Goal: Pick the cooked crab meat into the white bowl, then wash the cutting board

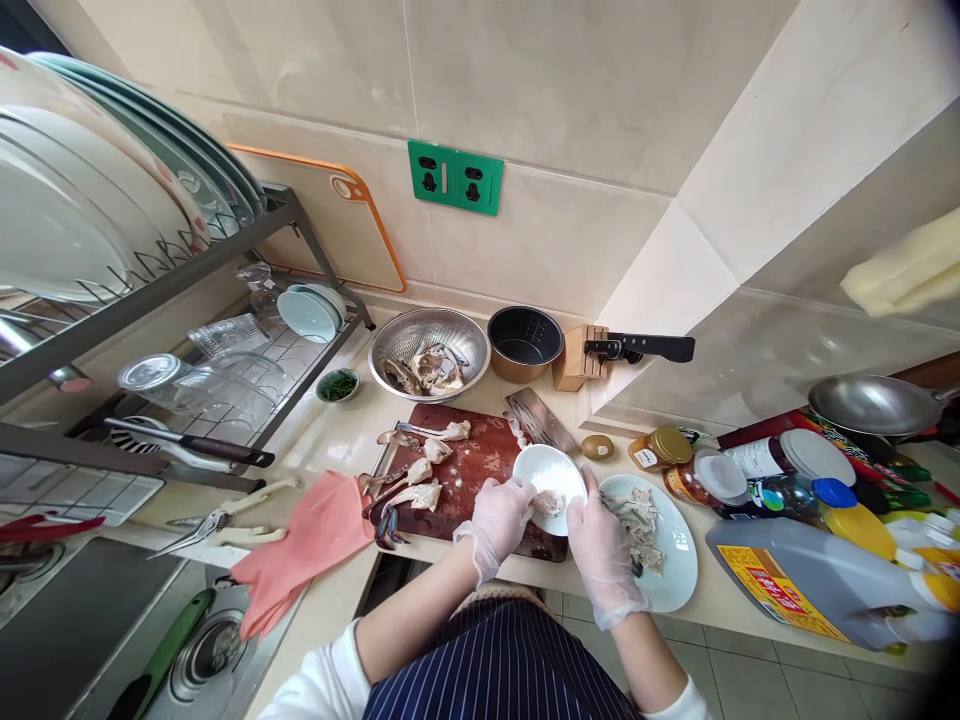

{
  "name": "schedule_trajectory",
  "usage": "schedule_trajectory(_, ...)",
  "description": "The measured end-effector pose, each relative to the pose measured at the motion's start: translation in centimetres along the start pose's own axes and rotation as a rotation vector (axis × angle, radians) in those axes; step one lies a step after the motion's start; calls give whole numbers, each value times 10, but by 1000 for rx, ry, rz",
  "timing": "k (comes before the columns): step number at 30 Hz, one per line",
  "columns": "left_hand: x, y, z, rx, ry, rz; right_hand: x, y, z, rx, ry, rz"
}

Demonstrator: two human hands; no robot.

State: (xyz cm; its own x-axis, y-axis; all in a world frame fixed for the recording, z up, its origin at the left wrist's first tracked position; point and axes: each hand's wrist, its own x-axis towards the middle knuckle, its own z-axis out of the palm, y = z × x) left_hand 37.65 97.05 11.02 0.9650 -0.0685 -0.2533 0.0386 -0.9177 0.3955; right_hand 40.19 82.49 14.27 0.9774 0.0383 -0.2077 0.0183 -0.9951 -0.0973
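Note:
A small white bowl point(536, 460) is tilted toward me, with a lump of pale, minced-looking food point(551, 502) in it. My left hand point(496, 520), in a clear plastic glove, has curled fingers at the bowl's left rim. On the opposite side my gloved right hand point(602, 550) grips the rim, thumb up. Beneath the bowl is a reddish-brown cutting board point(487, 460). Crab pieces point(420, 470) with legs lie on its left part, and a cleaver point(541, 420) rests at its upper right corner. Beside my right hand, a pale oval plate point(679, 560) bears greyish-white scraps point(641, 525).
Behind the board stand a metal colander point(469, 335) with crab pieces, a black-lined pot point(525, 340) and a knife block point(574, 360). Jars point(660, 450) and a large bottle point(787, 565) crowd the right. Pink gloves point(322, 540), shears point(217, 515) and a dish rack point(225, 235) are left.

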Motion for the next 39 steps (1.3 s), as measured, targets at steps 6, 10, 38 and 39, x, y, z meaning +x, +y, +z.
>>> schedule_trajectory(6, 1, -1, 0, 17, -14, 45, 4, 2, -5, -34, -33, 8)
schedule_trajectory(10, 3, -1, 0, 24, -10, 43, 6, 0, -12, -51, -60, -9)
schedule_trajectory(38, -9, -24, 15, -1004, -335, -375, 2, 8, 14, 234, -85, 105)
schedule_trajectory(39, -10, -27, 16, -1013, -335, -364, 2, 10, 18, 341, -115, 154)
